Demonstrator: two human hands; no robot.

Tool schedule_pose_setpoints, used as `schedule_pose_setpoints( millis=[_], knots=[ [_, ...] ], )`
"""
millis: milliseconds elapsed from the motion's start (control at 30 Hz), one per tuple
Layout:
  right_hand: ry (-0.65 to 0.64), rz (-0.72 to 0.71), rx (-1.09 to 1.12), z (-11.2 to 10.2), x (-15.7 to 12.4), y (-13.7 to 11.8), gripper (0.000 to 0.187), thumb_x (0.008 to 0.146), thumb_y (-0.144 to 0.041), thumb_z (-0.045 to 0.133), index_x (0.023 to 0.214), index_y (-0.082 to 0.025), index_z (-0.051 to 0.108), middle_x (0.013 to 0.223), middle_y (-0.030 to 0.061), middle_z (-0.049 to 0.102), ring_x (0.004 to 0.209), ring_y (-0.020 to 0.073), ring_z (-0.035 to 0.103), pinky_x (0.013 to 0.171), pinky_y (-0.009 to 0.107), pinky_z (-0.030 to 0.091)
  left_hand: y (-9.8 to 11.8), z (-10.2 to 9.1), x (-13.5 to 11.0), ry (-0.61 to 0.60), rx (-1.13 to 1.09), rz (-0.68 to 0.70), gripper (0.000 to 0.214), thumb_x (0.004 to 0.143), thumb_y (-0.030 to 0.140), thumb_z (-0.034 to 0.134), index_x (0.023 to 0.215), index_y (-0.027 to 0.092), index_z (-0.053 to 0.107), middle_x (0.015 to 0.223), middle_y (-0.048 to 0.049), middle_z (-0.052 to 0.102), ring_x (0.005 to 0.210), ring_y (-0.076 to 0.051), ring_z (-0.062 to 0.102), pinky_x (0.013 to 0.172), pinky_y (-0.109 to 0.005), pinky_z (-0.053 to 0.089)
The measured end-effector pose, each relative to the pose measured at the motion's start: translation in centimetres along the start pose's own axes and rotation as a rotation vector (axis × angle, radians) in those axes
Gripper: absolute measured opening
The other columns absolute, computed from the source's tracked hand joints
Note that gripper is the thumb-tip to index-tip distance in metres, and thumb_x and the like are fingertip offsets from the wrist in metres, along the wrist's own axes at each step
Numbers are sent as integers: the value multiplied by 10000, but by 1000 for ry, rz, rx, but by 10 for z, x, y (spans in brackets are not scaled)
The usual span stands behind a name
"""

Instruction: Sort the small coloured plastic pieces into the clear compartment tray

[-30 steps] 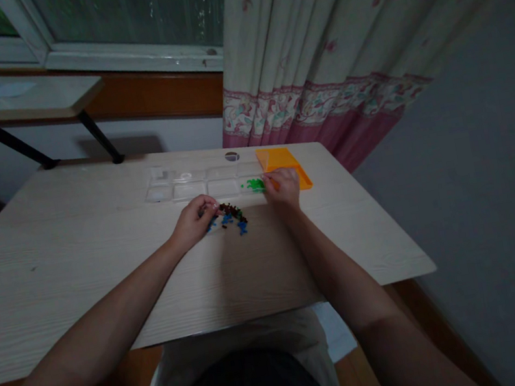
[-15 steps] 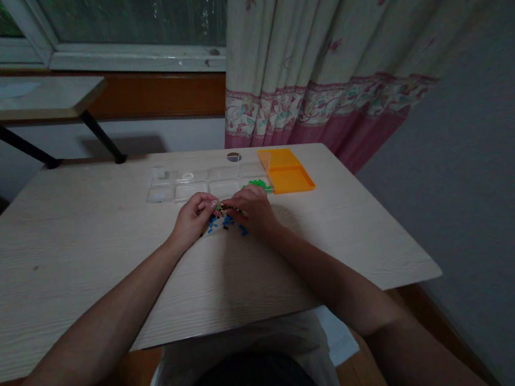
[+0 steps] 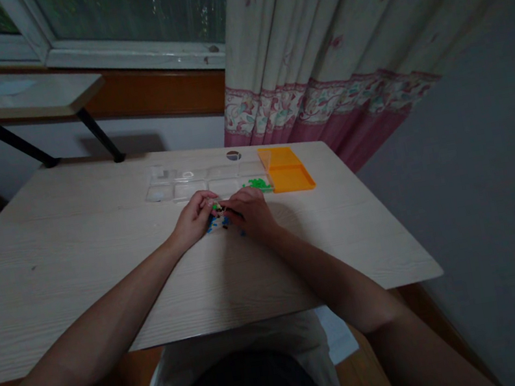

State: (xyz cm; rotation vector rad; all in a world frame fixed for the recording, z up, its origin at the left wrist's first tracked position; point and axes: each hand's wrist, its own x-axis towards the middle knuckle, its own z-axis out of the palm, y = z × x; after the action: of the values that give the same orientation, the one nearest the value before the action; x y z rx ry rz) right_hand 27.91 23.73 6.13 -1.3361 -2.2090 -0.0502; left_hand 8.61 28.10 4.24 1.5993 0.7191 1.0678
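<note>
Both hands are working close together over the counter (image 3: pixel 96 233), fingertips almost meeting. Left hand (image 3: pixel 193 221) is curling thumb and fingers toward a small green piece (image 3: pixel 215 207), which is sitting right at its fingertips; too small to tell if that grip is pinching it. Right hand (image 3: pixel 253 212) is coming in opposite, fingers bending; its back is hiding that grip, can't tell state. Blue pieces (image 3: pixel 212 223) and dark pieces (image 3: pixel 225 227) are lying loose between and below the fingers. Clear compartment tray (image 3: pixel 191 189) is lying behind, its right-end front compartment holding green bits (image 3: pixel 259 184). Orange case (image 3: pixel 290 178) is sitting at the tray's right end.
</note>
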Motion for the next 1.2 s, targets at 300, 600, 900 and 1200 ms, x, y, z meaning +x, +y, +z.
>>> schedule_pose_setpoints(
  millis=[300,600,900,1200],
  knots=[
    [-10,-22,-17,1,1,-2,315,962,-455,517,1114,-268,721,969,47,722,987,214,546,903,373,318,-7,-1,-3,-91,88,67,348,947,481,533,1148,198,527,815,-8,603,735,-136,587,681,-240,456],
    [15,-51,-17,0,0,-2,269,970,-393,527,1056,-252,739,951,45,732,979,211,557,913,381,312,-7,-1,-3,-109,127,83,333,959,463,520,1162,199,521,811,-10,614,731,-135,588,702,-245,464],
    [67,-91,-43,3,-1,0,244,963,-372,543,971,-245,751,908,37,728,987,204,553,939,380,314,2,1,-5,-69,157,73,340,961,481,501,1139,193,535,814,-6,603,728,-131,586,687,-237,460],
    [186,-2,-117,-9,0,11,265,971,-387,519,996,-278,759,894,28,716,944,197,534,908,367,316,10,3,-5,9,250,49,343,978,498,439,1048,196,587,717,11,565,690,-143,560,676,-255,448]
  ],
)
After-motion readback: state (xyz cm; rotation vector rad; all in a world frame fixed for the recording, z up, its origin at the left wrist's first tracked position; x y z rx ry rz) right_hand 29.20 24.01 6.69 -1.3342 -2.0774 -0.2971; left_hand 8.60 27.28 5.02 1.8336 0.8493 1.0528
